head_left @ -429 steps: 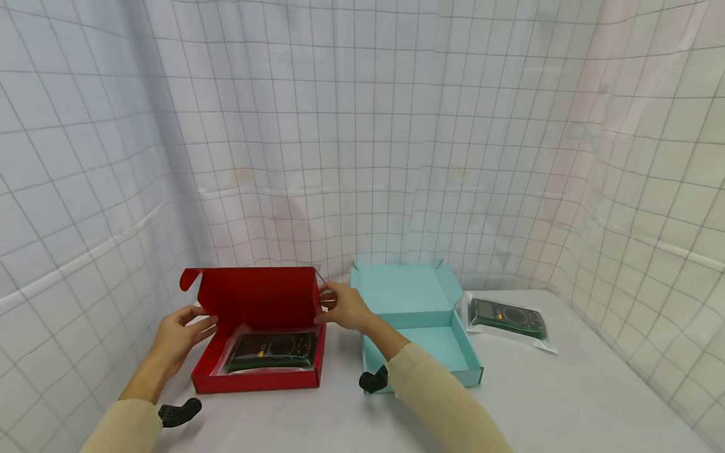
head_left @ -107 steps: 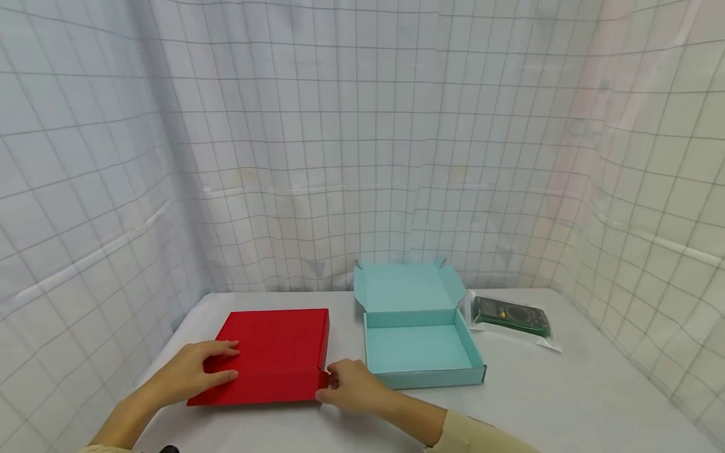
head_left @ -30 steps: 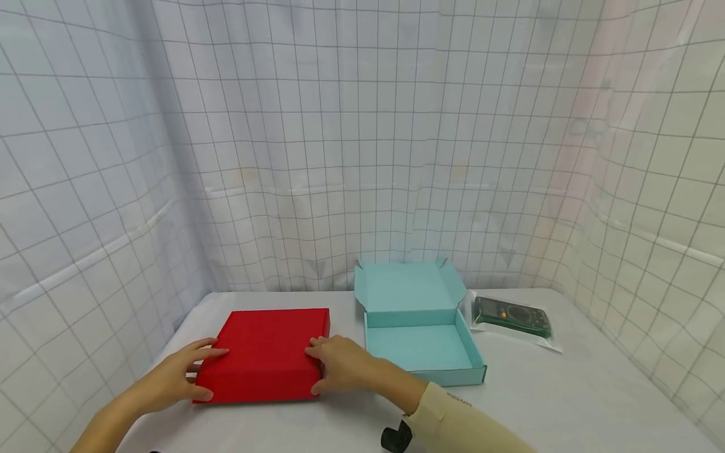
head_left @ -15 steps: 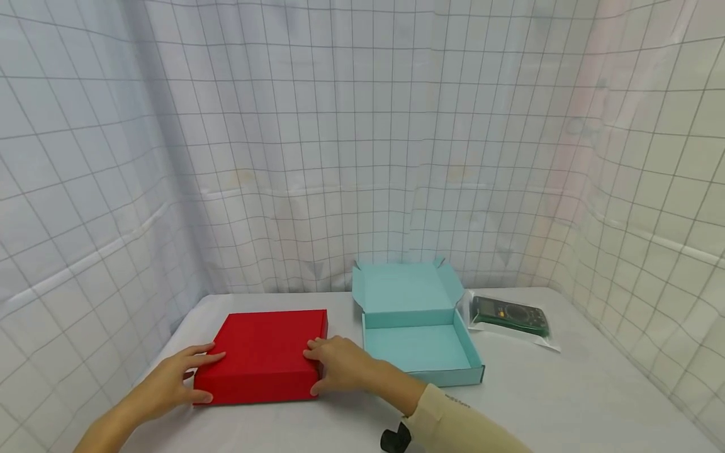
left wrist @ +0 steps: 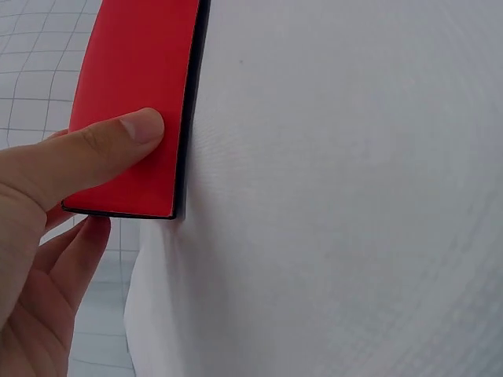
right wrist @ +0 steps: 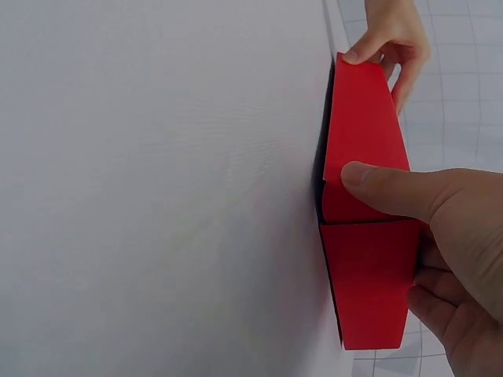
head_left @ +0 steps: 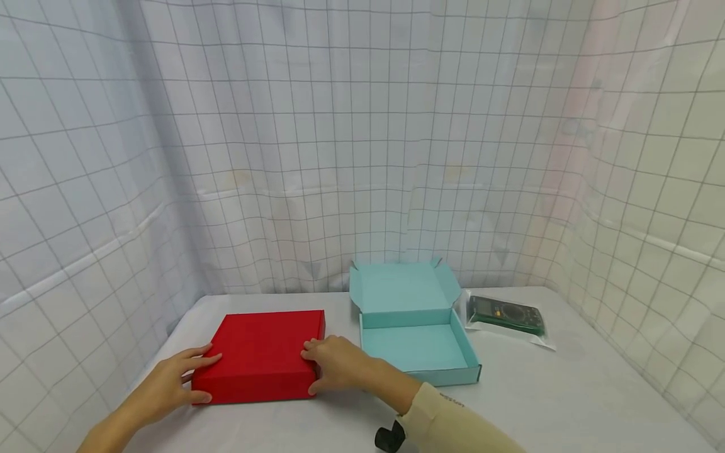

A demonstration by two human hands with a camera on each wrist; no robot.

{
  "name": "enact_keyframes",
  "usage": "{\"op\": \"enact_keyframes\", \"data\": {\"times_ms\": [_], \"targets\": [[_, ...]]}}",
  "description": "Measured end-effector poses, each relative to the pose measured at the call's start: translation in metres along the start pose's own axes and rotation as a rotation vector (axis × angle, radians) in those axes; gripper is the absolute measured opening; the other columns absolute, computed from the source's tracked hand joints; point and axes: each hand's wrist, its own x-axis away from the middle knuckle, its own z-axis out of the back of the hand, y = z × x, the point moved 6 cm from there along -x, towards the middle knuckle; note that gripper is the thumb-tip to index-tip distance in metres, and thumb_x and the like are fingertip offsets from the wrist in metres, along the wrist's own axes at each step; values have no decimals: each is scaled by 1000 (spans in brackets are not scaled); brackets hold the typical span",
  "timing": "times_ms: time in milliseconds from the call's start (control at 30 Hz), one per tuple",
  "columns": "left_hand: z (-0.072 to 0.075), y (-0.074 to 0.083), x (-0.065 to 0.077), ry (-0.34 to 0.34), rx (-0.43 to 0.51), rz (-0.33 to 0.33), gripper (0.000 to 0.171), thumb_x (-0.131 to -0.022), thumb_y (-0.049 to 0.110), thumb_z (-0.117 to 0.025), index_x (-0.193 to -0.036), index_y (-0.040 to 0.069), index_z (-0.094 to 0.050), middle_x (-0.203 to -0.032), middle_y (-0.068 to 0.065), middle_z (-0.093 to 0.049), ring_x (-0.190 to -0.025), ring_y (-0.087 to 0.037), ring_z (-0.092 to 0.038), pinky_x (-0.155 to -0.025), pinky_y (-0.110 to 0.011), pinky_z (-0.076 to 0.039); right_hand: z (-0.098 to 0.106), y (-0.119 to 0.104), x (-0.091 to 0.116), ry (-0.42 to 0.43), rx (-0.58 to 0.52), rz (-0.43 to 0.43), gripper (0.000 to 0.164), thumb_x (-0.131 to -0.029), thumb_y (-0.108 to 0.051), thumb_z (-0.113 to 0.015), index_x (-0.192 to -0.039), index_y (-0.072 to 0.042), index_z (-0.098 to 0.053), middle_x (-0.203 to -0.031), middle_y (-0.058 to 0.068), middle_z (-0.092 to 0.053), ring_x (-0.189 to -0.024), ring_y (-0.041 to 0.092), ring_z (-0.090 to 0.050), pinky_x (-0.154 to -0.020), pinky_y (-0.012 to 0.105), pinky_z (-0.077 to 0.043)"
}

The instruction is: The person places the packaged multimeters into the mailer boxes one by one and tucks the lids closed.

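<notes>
Gripping the near left corner of the red box, your left hand has its thumb on the front wall and fingertips on the lid; your right hand holds the near right corner likewise, thumb on the front. The box lies closed on the left part of the white-covered counter. To its right sits the light-blue box, lid open, then a multimeter in a clear bag. Behind hangs a gridded curtain.

beyond the blocking right grip, a gap lies between red box and teal box.
</notes>
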Motion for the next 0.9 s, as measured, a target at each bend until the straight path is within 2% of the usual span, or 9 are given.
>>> {"op": "enact_keyframes", "data": {"times_ms": [200,400,633,733,900], "targets": [[1,1,-1,31,3,-42,68,-72,14,-95,-132,-4,-68,-143,-29,-53,-126,-53,-49,-84,-37,-60,0,2,1,23,-8,1,72,-79,-43,-90,-142,-17,-66,-143,-1,-62,-125,16,-61,-88,20,-54],[0,-1,1,23,17,-21,68,-72,14,-94,-132,-4,-67,-142,-30,-53,-125,-54,-49,-83,-35,-60,-1,3,1,34,-39,24,72,-79,-42,-90,-142,-16,-65,-143,0,-61,-126,17,-61,-89,20,-53],[1,1,0,60,-37,-48,66,-69,11,-96,-127,-4,-70,-138,-29,-57,-122,-54,-53,-81,-35,-61,-2,6,1,68,-46,28,70,-79,-41,-90,-141,-18,-67,-142,-1,-63,-122,16,-62,-88,18,-51],[2,3,-1,82,-68,-78,64,-67,11,-96,-125,-4,-72,-135,-28,-60,-119,-53,-56,-80,-29,-61,-2,7,1,73,-50,27,70,-78,-41,-90,-140,-18,-67,-141,-2,-63,-118,16,-63,-86,17,-50],[4,7,-4,115,-114,-116,62,-66,12,-97,-122,-3,-74,-132,-25,-64,-117,-52,-58,-79,-19,-57,-1,7,1,93,-38,45,66,-80,-41,-90,-139,-18,-69,-140,-2,-64,-121,15,-63,-91,19,-50]]}}
